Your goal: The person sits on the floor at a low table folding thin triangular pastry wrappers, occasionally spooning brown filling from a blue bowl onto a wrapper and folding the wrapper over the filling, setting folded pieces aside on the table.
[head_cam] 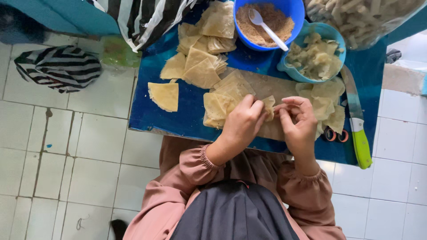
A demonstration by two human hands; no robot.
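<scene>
My left hand [242, 122] and my right hand [299, 121] meet over a low blue table [151, 115], both pinching one small piece of thin yellow pastry sheet [269, 106]. Under them lies a pale wooden board [275, 86]. Loose triangular and square pastry sheets [202, 66] are piled on the table to the left. A single sheet [164, 95] lies apart near the left edge.
A blue bowl of brown crumbly filling [267, 20] with a white spoon [267, 27] stands at the far edge. A light-blue bowl [315, 55] holds pastry scraps. A green-handled knife [357, 124] lies at the right, by small scissors [334, 134]. A clear bag of rolled pieces [364, 18] and a striped bag [60, 66] are nearby.
</scene>
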